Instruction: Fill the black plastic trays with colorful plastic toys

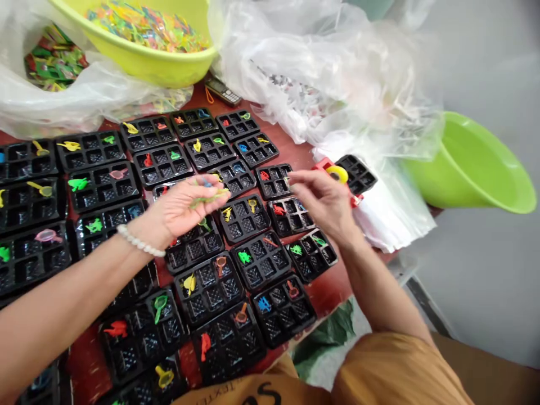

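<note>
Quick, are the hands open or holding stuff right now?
Left hand: curled, holding small plastic pieces.
Right hand: partly curled; whether it holds anything cannot be told.

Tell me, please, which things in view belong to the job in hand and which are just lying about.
Likely part of the job:
black trays
small toys in them
plastic pieces in the left hand
yellow-green basin of colourful pieces

Likely just lying about:
phone
red item with a yellow roll
green tub
</note>
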The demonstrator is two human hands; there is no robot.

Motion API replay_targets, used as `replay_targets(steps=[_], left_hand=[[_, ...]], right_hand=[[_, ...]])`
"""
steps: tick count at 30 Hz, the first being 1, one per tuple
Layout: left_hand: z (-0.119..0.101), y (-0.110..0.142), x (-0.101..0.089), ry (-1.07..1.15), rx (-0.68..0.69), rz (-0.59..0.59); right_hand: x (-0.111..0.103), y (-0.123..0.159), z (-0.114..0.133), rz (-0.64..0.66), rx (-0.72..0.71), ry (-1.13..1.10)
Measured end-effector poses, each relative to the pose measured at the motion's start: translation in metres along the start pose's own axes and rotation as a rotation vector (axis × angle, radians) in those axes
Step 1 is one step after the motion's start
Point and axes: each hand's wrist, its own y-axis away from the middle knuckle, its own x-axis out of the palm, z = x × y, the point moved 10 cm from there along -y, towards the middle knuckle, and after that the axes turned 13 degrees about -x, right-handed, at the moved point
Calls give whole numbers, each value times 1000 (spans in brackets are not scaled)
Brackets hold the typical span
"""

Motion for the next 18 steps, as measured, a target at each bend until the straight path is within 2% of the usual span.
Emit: replay_targets(steps=[2, 4, 6, 8, 11, 14, 16, 18], left_hand=[[31, -2, 24, -8, -81, 82], [59, -2, 43, -4, -158, 151], [79, -1, 52, 6, -206, 181], [88, 0, 52, 7, -228, 166], [91, 0, 44, -13, -243, 114], [85, 1, 40, -16, -228, 104], [77, 2, 35, -10, -201, 82], [63, 3, 29, -4, -162, 36]], right_hand=[[28, 14, 38, 87, -136, -38], [46, 31, 60, 115, -213, 4], [51, 46, 66, 97, -239, 40], [49, 54, 60, 87, -243, 28], [35, 47, 27, 67, -163, 76], [17, 27, -30, 61, 28, 310], [14, 15, -66, 127, 136, 444], [20, 8, -88, 205, 184, 495]])
